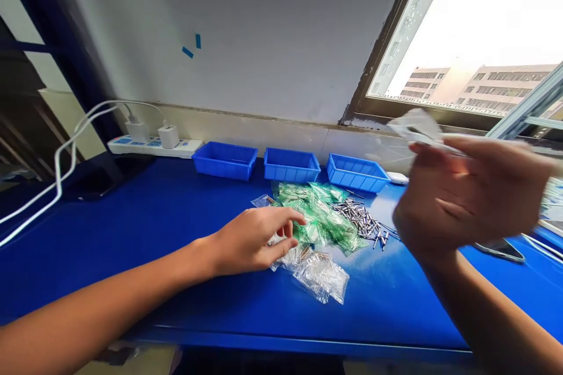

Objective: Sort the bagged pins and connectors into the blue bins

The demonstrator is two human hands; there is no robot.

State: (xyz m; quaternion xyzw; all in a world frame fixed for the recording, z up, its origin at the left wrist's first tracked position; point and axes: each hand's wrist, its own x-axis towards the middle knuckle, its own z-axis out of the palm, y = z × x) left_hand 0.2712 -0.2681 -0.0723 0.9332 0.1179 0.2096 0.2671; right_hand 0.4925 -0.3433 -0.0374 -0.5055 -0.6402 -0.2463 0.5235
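My left hand (257, 240) rests on the blue table (176, 246), fingers curled and pinching at a pile of small clear plastic bags (319, 272). Just beyond lies a heap of green plastic bags (321, 217), and to its right a scatter of small metal pins (363, 220). My right hand (466, 187) is raised above the table's right side, blurred by motion, its fingers closed on a small clear bag (416, 126) held up at the fingertips.
Three blue bins (225, 160) (291, 165) (356, 173) line the wall. A white power strip (152, 145) with chargers and white cables sits at back left beside a dark phone (94, 181). Another phone (501, 249) lies at the right. A window is at upper right.
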